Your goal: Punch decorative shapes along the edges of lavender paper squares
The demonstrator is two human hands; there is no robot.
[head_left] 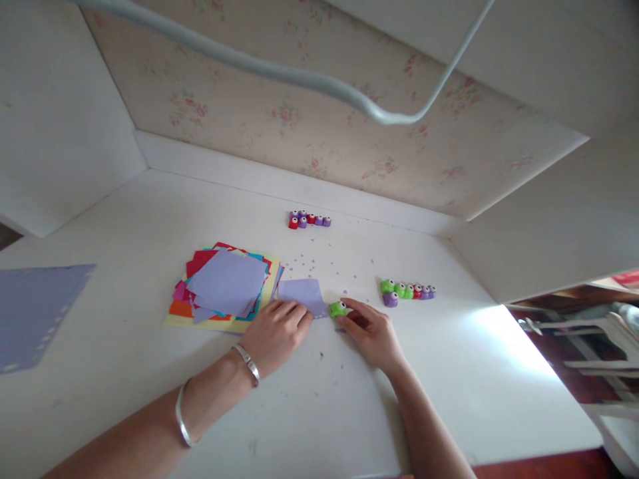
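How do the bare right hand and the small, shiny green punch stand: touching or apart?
Touching. The head view shows the right hand holding the green punch by thumb and finger.

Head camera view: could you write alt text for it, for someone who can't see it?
The left hand rests on a small purple sheet while the right hand holds a green punch near its edge. Around them on the white table lie stacked colored paper and more punches.
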